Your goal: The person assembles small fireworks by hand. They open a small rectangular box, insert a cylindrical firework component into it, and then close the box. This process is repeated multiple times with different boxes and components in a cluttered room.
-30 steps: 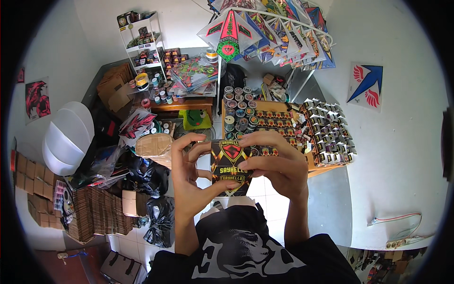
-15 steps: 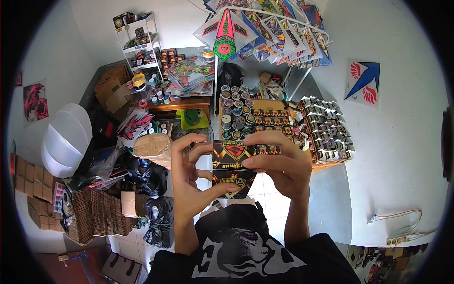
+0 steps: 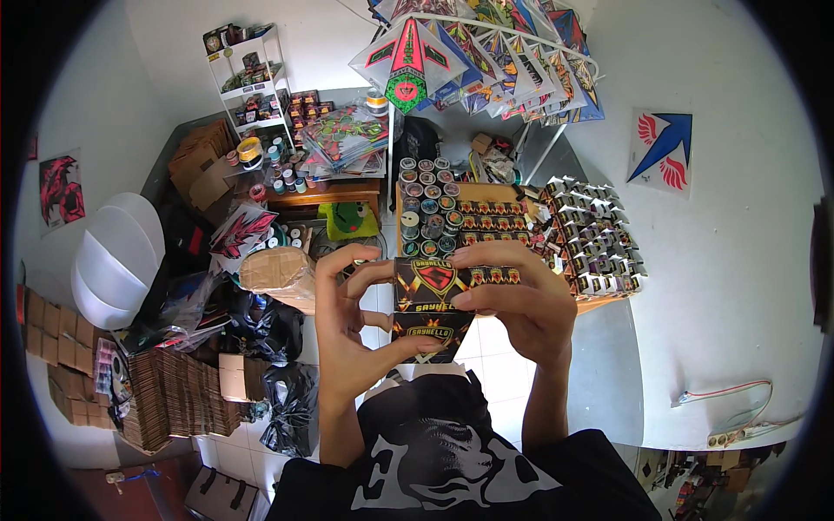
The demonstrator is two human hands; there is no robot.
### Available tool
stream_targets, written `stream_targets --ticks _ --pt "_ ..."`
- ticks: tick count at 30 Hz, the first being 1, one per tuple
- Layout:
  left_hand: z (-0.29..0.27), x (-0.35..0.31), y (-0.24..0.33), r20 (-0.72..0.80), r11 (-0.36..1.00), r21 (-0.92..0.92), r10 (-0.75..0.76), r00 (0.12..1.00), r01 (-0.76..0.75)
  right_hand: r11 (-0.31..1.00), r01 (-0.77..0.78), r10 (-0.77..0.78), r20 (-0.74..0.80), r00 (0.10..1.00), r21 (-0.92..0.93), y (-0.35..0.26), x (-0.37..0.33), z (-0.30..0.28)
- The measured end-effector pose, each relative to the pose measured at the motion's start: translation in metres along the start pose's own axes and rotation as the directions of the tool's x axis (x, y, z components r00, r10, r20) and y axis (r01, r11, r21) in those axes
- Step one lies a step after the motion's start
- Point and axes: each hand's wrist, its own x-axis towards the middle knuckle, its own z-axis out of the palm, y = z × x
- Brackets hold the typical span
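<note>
Two bare hands, left [image 3: 352, 326] and right [image 3: 530, 304], are clamped on a small black cardboard box printed with gold-edged red shields [image 3: 419, 295], held between them in front of the chest; its contents are hidden. Beyond the hands, a tan wooden surface [image 3: 493, 193] carries round containers with printed lids [image 3: 426, 204]. Beyond the right hand stand rows of boxes with raised white flaps [image 3: 595, 234], their contents too small to tell. Left of the left hand sits a tape-wrapped brown cardboard carton [image 3: 278, 273].
</note>
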Motion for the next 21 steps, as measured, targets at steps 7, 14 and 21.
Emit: stream_targets --ticks 7,14,21 --pt "-0.001 0.000 -0.001 0.008 1.000 0.004 -0.011 1.000 0.011 1.000 -0.010 0.010 0.000 1.000 0.024 -0.001 0.002 0.004" --pt "-0.003 -0.001 0.000 -0.002 0.999 0.032 -0.017 1.000 0.017 0.997 0.040 -0.039 -0.006 0.999 0.059 0.008 0.001 0.007" --pt "-0.003 -0.002 -0.002 -0.035 0.996 0.083 -0.027 0.999 0.030 0.988 0.027 -0.037 0.070 0.997 0.149 0.012 0.001 0.003"
